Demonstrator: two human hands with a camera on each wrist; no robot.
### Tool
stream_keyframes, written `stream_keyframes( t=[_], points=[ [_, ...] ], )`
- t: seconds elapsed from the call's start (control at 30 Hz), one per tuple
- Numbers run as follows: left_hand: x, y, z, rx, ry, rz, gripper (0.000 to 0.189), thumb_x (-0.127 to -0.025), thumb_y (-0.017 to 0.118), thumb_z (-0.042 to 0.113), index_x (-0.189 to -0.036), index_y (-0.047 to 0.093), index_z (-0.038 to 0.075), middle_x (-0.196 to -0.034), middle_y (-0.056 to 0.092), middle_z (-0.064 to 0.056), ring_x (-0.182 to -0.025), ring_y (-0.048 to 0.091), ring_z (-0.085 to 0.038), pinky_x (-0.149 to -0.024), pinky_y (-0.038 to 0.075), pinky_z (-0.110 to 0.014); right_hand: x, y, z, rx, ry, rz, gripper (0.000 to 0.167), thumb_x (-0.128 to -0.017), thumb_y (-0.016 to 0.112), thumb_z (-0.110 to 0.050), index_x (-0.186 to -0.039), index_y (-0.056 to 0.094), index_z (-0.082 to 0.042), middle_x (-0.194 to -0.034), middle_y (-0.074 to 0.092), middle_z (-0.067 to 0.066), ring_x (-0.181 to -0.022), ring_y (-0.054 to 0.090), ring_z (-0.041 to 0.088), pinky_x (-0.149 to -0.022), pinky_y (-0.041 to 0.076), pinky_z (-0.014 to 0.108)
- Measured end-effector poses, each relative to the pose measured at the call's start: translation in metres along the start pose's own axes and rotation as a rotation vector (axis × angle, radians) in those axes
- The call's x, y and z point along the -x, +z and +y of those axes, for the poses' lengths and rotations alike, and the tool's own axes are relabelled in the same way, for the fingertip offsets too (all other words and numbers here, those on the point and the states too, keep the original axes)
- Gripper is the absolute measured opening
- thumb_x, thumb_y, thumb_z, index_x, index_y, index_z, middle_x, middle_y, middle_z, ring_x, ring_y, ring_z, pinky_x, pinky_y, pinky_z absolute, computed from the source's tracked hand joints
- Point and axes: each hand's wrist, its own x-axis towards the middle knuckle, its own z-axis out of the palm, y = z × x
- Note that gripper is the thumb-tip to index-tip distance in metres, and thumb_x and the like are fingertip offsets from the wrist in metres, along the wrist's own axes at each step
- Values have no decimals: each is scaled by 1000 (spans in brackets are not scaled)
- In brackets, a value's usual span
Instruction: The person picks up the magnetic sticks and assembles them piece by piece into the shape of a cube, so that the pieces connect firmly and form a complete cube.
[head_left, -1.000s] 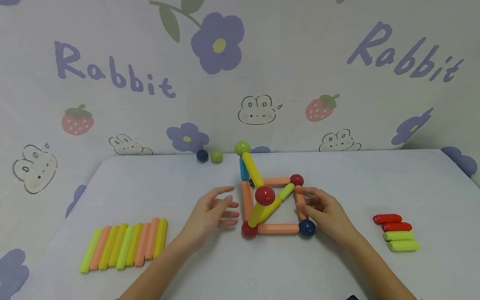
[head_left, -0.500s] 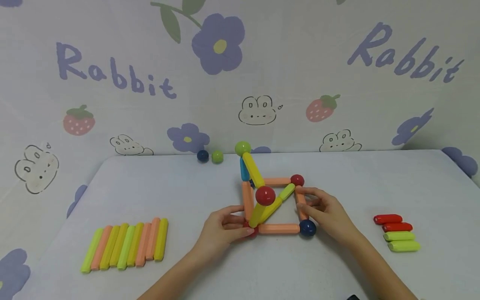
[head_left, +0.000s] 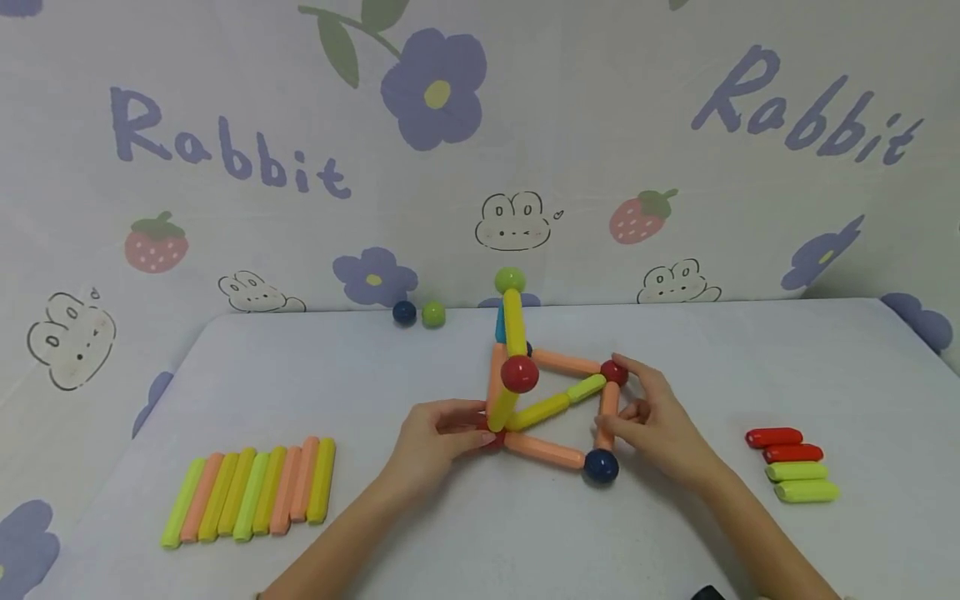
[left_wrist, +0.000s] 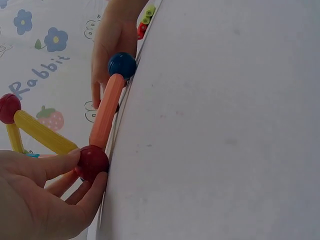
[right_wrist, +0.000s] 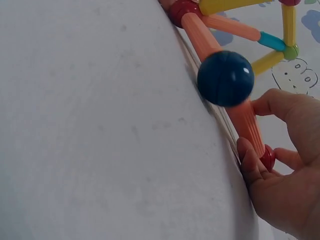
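A frame of ribbed rods and balls stands on the table, with orange rods forming a four-sided base. My left hand (head_left: pixel 435 442) pinches the red ball (left_wrist: pixel 92 162) at its near left corner between thumb and fingers. On the right side, my right hand (head_left: pixel 663 429) grips an orange rod (head_left: pixel 608 408), its index finger at the far red ball (head_left: pixel 614 372). A dark blue ball (head_left: pixel 601 466) marks the near right corner. Yellow rods (left_wrist: pixel 45 132) rise to a raised red ball (head_left: pixel 520 374) and a green ball (head_left: pixel 510 281). A yellow and lime diagonal (head_left: pixel 542 412) crosses the base.
Several lime, orange and yellow rods (head_left: pixel 262 492) lie in a row at the left. Two red rods (head_left: pixel 774 437) and two short lime rods (head_left: pixel 806 492) lie at the right. A loose dark blue ball (head_left: pixel 404 313) and green ball (head_left: pixel 433 314) sit by the back edge.
My left hand has come in from the left and taken hold of the near left red ball. The whole frame has turned clockwise, and my right index finger has reached the far red ball.
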Motion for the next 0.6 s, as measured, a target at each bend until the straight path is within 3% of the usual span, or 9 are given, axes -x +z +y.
stream_keyframes(
  t=[0.13, 0.37, 0.6],
  points=[
    [-9, -3, -1, 5, 22, 62, 32, -97, 75, 6, -128, 75, 4, -124, 75, -10, -115, 71, -25, -98, 60, -35, 0, -2, -1, 18, 20, 38, 72, -102, 70, -16, -161, 30, -6, -151, 29, 26, -78, 57, 19, -62, 52, 22],
    [-27, -6, -2, 45, 31, 161, 31, -94, 78, 3, -125, 75, 1, -123, 74, -14, -114, 70, -28, -96, 61, -34, -2, -4, 0, 11, 61, 59, 42, -107, 64, -18, -143, 49, -3, -140, 48, 23, -84, 63, 21, -68, 56, 21],
    [-51, -10, 1, 56, -13, 190, 35, -97, 76, 5, -131, 73, 4, -129, 72, -13, -121, 66, -28, -101, 59, -35, -4, -4, 2, -36, 52, -12, 38, -103, 71, -20, -133, 58, -1, -123, 59, 17, -77, 62, 16, -62, 53, 23]
  ],
)
